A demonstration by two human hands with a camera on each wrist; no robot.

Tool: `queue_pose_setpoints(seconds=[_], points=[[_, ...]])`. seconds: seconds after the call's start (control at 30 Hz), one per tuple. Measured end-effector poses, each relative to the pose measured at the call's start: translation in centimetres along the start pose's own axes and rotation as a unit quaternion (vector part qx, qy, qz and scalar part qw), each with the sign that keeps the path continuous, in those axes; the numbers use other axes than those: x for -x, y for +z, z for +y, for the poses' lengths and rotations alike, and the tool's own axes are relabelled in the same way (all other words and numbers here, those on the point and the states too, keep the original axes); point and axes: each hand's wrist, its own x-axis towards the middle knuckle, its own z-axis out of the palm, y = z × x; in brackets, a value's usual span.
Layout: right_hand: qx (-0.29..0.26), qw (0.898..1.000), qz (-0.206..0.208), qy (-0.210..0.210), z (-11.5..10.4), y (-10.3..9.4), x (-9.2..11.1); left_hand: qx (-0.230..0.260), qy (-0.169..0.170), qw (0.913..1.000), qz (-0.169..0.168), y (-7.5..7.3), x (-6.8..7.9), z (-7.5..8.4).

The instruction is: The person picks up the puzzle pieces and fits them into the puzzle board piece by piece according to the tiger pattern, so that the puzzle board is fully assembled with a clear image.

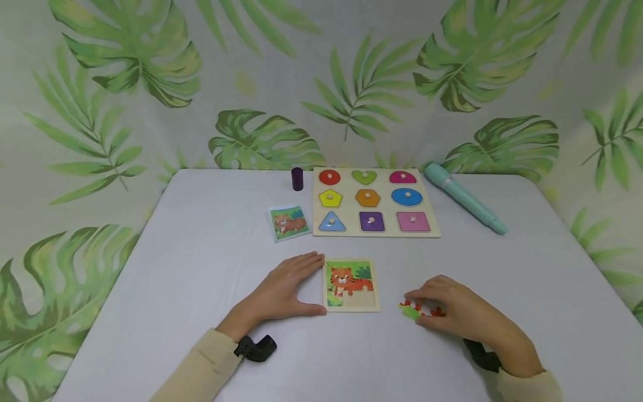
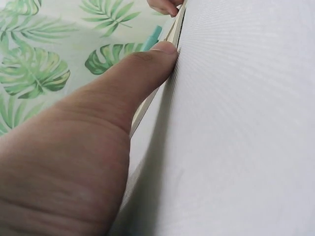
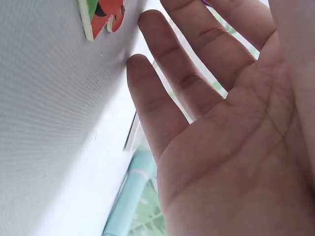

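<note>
A small wooden tiger jigsaw (image 1: 350,273) lies before me, its lower right part showing bare wood. My left hand (image 1: 286,287) rests at its left side, fingers extended to the upper corner and thumb against the lower corner. To the right, my right hand (image 1: 447,307) is at some loose jigsaw pieces (image 1: 412,311), with forefinger and thumb on either side of a green and red one; I cannot tell whether they pinch it. In the right wrist view, the other fingers (image 3: 187,78) are loosely extended, and an orange and green piece (image 3: 101,17) lies apart from them.
Behind the jigsaw lies a knobbed shape board (image 1: 377,230) with several coloured shapes. To its left are a tiger picture card (image 1: 289,222) and a dark purple cylinder (image 1: 297,180). A mint-green stick-like object (image 1: 467,198) lies at the back right.
</note>
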Motion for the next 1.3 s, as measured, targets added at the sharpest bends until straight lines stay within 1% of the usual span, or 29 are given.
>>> queue_pose_setpoints(seconds=[0.13,0.27,0.47,0.53,0.63,1.0,1.17,1.3], points=[[-0.007,1.0,0.0,0.002,0.02,-0.14,-0.04,-0.003,0.002,1.0,0.003,-0.01,-0.19,0.04],[-0.018,1.0,-0.006,0.002,-0.01,-0.04,-0.07,0.001,-0.004,1.0,0.002,0.09,-0.09,0.04],[-0.005,1.0,-0.009,0.004,-0.17,0.09,-0.07,0.0,-0.003,1.0,0.003,0.35,0.03,-0.01],[0.0,1.0,-0.01,0.014,-0.23,0.11,-0.13,-0.001,0.001,1.0,0.005,0.36,0.05,-0.02],[0.006,1.0,-0.01,0.018,-0.36,0.14,-0.22,-0.004,0.004,1.0,0.007,0.36,0.1,-0.05],[0.008,1.0,0.019,0.001,-0.31,0.49,0.23,-0.002,0.015,0.9998,0.01,0.37,-0.02,0.04],[0.009,1.0,0.017,0.008,-0.13,0.76,0.04,-0.003,0.013,0.9998,0.018,0.35,0.06,-0.06],[0.009,1.0,0.015,0.008,-0.11,0.8,-0.07,-0.001,0.01,0.9999,0.014,0.28,0.1,-0.04]])
